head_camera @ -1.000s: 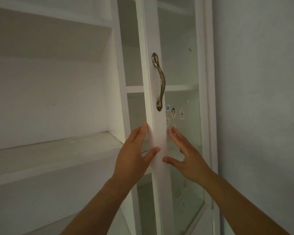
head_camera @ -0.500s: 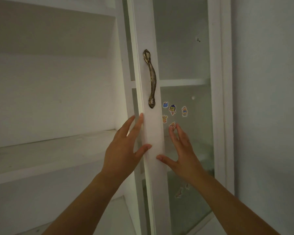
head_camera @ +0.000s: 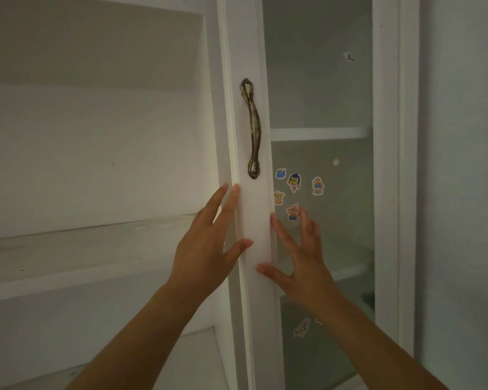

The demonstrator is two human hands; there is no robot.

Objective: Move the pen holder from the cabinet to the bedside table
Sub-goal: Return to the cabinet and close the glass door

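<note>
No pen holder shows in the head view. A white cabinet door (head_camera: 248, 52) with a glass pane and a bronze handle (head_camera: 253, 128) stands in front of me. My left hand (head_camera: 203, 249) holds the door's left edge below the handle, fingers along the edge and thumb on the front face. My right hand (head_camera: 302, 263) lies flat on the door, fingers spread over the frame and glass, holding nothing.
To the left, a bare white shelf (head_camera: 68, 254) sits in the open cabinet bay. Several cartoon stickers (head_camera: 293, 182) are on the glass, with an inner shelf (head_camera: 319, 133) behind it. A plain wall (head_camera: 462, 164) runs down the right.
The door has swung from angled toward flush with the cabinet. Both hands stayed on it and rose slightly toward the handle.
</note>
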